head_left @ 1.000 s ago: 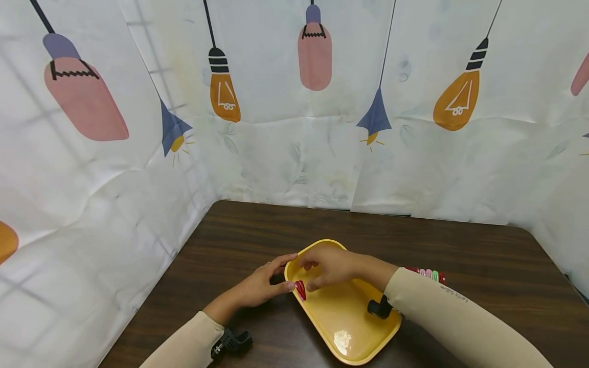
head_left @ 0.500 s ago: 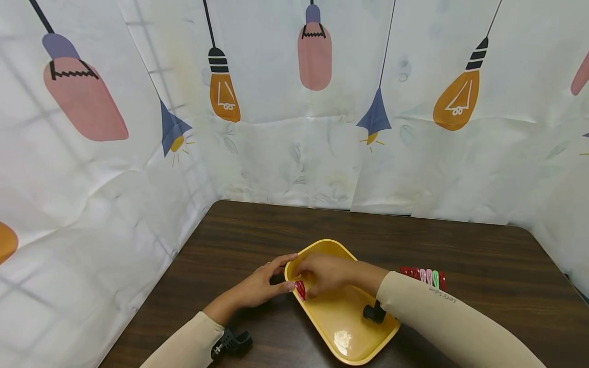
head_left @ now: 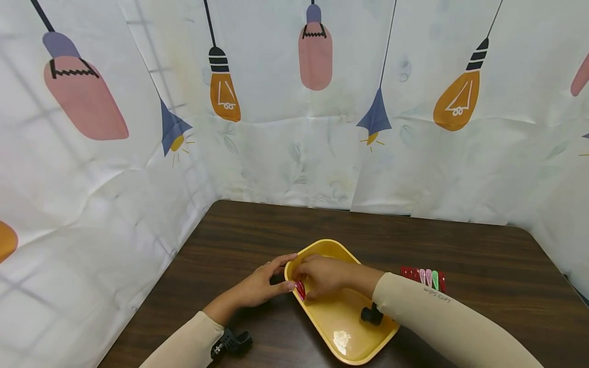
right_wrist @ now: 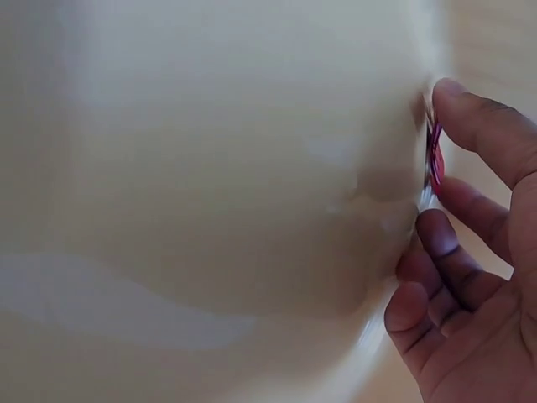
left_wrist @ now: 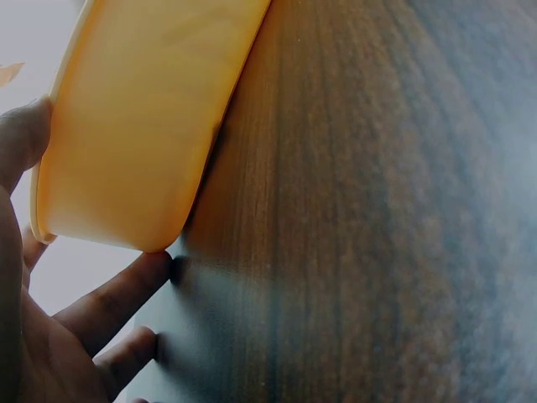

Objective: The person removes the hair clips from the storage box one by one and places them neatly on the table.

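A yellow tray (head_left: 346,329) stands on the dark table. My left hand (head_left: 259,286) holds its left corner from outside, thumb and index finger at the rim; in the left wrist view a finger touches the lower wall of the tray (left_wrist: 126,134). Red and pink snap hair clips (head_left: 300,289) stand against the tray's inner left wall. My right hand (head_left: 324,276) reaches inside with curled fingers. In the right wrist view its thumb and index finger pinch the hair clips (right_wrist: 435,159) from either end. The other fingertips are bent close to the wall.
On the table (head_left: 276,225), right of the tray, a row of red, pink and green hair clips (head_left: 425,276) lies side by side, partly beside the right sleeve. A printed white cloth (head_left: 294,153) hangs behind and to the left.
My right hand has moved slightly left and down into the tray, its fingers closing round the hair clips. More of the row of clips shows past the sleeve. My left hand has not moved.
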Available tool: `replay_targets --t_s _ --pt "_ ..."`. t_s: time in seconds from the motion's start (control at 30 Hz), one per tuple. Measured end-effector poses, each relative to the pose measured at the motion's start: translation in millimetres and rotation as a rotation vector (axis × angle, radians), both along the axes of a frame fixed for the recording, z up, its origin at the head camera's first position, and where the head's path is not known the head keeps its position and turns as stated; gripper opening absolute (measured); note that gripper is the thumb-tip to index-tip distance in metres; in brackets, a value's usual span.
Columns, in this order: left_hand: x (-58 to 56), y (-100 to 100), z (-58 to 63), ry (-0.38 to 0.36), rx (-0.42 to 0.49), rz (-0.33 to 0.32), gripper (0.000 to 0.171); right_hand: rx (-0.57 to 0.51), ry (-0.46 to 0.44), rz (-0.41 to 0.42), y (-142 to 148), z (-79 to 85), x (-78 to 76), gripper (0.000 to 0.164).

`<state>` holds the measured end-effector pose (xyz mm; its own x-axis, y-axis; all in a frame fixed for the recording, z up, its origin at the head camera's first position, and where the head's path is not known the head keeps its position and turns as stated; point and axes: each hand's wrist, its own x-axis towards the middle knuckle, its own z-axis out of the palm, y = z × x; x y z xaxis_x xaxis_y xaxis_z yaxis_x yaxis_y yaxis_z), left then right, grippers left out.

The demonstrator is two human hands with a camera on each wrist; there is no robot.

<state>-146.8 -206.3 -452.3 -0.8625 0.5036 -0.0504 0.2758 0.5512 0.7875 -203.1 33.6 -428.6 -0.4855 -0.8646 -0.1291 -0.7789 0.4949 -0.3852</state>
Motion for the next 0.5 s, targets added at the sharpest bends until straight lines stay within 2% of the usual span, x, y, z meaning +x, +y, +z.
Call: replay_targets --t_s 0.5 --pt "0.2 0.9 1.7 0.002 -0.006 0.005 0.067 0.011 0.039 -0.001 -2.8 -0.9 3.6 0.046"
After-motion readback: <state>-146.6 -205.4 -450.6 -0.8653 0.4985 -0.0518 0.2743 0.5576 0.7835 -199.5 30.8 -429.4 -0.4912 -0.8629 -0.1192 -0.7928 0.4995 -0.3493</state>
